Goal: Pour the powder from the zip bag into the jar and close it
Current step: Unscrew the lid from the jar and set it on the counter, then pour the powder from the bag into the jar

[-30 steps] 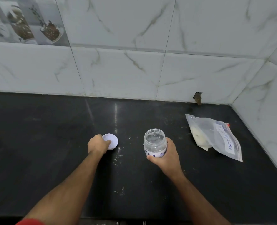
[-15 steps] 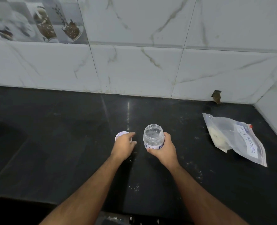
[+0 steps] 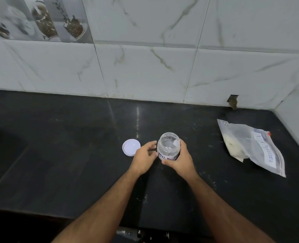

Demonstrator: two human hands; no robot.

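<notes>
Gripping the open jar (image 3: 169, 146), the right hand (image 3: 180, 160) curls its fingers round it; left hand (image 3: 143, 157) fingers relaxed, apart.

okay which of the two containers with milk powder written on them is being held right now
The clear jar, gripped upright by the right hand. The zip bag lies flat and untouched near the right wall.

I see a black polished stone countertop (image 3: 57, 137) filling the lower frame, a streak of light glinting at its centre. Behind it rises a white marble-veined tiled wall (image 3: 145, 71), with a printed decorative tile (image 3: 40, 20) upper left and a chipped hole (image 3: 233, 101) at right.
</notes>
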